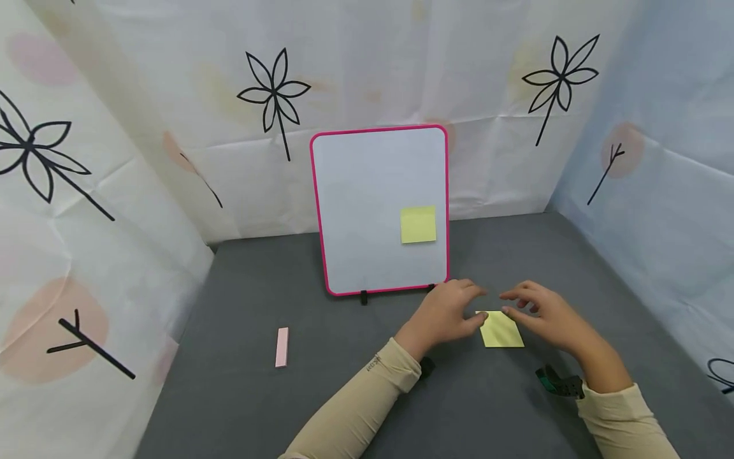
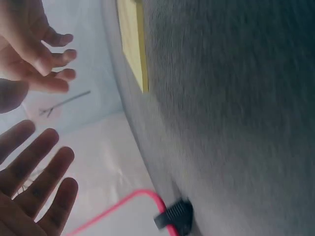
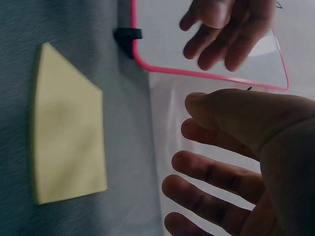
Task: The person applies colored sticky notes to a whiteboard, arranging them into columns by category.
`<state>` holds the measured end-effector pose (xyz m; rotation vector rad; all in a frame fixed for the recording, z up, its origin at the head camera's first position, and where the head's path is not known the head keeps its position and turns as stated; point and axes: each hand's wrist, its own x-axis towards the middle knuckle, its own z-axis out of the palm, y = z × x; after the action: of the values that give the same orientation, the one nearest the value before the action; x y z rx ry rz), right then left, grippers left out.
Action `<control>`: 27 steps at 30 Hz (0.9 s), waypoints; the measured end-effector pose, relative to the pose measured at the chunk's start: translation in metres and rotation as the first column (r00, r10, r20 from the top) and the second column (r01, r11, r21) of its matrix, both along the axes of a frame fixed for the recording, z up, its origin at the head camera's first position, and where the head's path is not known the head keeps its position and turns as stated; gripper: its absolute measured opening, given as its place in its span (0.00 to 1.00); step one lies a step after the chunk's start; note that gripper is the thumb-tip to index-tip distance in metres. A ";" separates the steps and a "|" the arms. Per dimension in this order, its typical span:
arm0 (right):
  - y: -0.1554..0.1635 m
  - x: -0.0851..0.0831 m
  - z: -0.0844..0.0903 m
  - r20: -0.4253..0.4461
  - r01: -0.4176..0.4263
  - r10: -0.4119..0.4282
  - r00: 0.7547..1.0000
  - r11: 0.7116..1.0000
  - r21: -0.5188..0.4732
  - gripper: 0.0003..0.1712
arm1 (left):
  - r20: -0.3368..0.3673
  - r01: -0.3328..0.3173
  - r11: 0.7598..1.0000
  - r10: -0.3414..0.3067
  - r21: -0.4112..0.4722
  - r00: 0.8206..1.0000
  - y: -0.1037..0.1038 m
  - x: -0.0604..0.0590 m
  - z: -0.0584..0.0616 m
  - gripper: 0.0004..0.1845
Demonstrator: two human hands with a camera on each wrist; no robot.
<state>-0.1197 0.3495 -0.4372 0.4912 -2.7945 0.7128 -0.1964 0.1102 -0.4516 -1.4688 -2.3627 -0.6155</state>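
A yellow sticky note pad lies on the grey table, and both hands hover over its far edge. My left hand comes from the left with its fingers loosely spread and nothing in them. From the right reaches my right hand, fingers apart and slightly bent, likewise holding nothing. In the right wrist view the pad lies below the fingers, apart from them. A single yellow sticky note is on the lower right of the pink-framed whiteboard, which leans back on small black feet.
A small pale pink strip-shaped block lies on the table to the left. White printed cloth stands as a wall behind and at the left, and bluish cloth at the right.
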 end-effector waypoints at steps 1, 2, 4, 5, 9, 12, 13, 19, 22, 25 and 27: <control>0.001 0.002 -0.003 0.005 -0.003 0.003 1.000 1.000 -0.004 0.15 | 0.004 0.008 1.000 -0.008 -0.003 1.000 0.002 0.002 -0.001 0.18; 0.003 0.004 -0.006 0.008 -0.007 0.007 1.000 1.000 -0.009 0.15 | 0.007 0.014 1.000 -0.014 -0.008 1.000 0.005 0.004 -0.001 0.19; 0.005 0.008 -0.011 0.012 -0.012 0.012 1.000 1.000 -0.010 0.17 | 0.016 0.018 0.999 -0.018 -0.032 1.000 0.010 0.007 -0.003 0.20; 0.006 0.009 -0.012 0.015 -0.010 0.010 1.000 1.000 -0.008 0.19 | 0.022 0.020 0.998 -0.019 -0.054 1.000 0.012 0.009 -0.003 0.20; 0.011 0.014 -0.017 0.045 -0.008 0.008 0.999 1.000 -0.001 0.25 | 0.101 -0.007 0.983 0.026 -0.185 0.994 0.023 0.016 -0.006 0.22; 0.013 0.017 -0.020 0.099 -0.019 0.023 0.995 0.999 -0.036 0.28 | 0.148 -0.032 0.960 0.076 -0.279 0.986 0.030 0.021 -0.010 0.23; 0.013 0.017 -0.020 0.116 -0.022 0.028 0.993 0.999 -0.048 0.28 | 0.158 -0.034 0.954 0.084 -0.297 0.984 0.032 0.022 -0.011 0.23; 0.013 0.016 -0.021 0.174 -0.023 0.035 0.984 0.998 -0.066 0.28 | 0.179 -0.028 0.945 0.090 -0.325 0.980 0.040 0.025 -0.011 0.22; 0.013 0.014 -0.021 0.199 -0.017 0.027 0.980 0.998 -0.054 0.28 | 0.157 -0.048 0.941 0.106 -0.335 0.982 0.043 0.025 -0.013 0.20; 0.011 0.011 -0.023 0.217 -0.018 0.029 0.976 0.999 -0.052 0.28 | 0.146 -0.068 0.932 0.128 -0.357 0.981 0.046 0.024 -0.019 0.16; 0.010 0.011 -0.025 0.225 -0.023 0.035 0.974 0.998 -0.053 0.27 | 0.155 -0.081 0.929 0.145 -0.362 0.977 0.048 0.024 -0.022 0.14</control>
<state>-0.1091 0.3591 -0.4623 0.4694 -2.9748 0.8956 -0.1728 0.1586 -0.4736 -1.4494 -2.7935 -0.3127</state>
